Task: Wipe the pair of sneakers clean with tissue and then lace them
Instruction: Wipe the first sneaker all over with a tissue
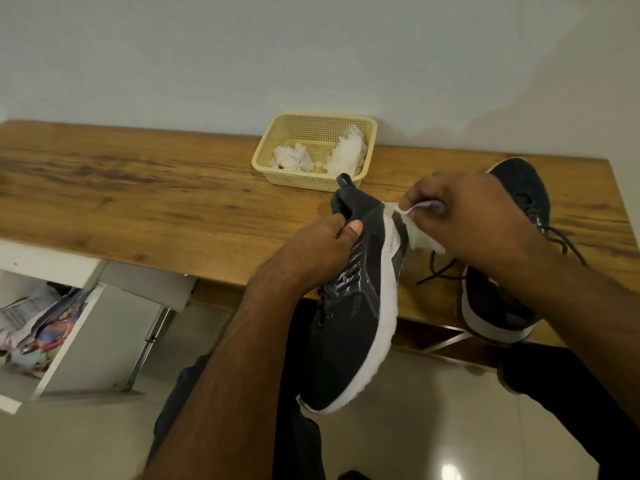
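Note:
My left hand (pixel 320 247) grips a black sneaker with a white sole (pixel 349 327) by its collar, holding it tilted over the table's front edge, toe pointing toward me. A white tissue (pixel 420 237) is pinched in my right hand (pixel 464 216) and pressed against the heel end of that sneaker's sole. The second black sneaker (pixel 498 306) lies on the wooden table (pixel 138 195) at the right, partly hidden behind my right forearm, with its dark laces (pixel 436 271) trailing loose on the wood.
A cream plastic basket (pixel 277 147) holding crumpled white tissues (pixel 346 154) stands at the table's back, against the wall. A white open drawer unit (pixel 86 327) with printed papers sits low at the left. Tiled floor lies below the table edge.

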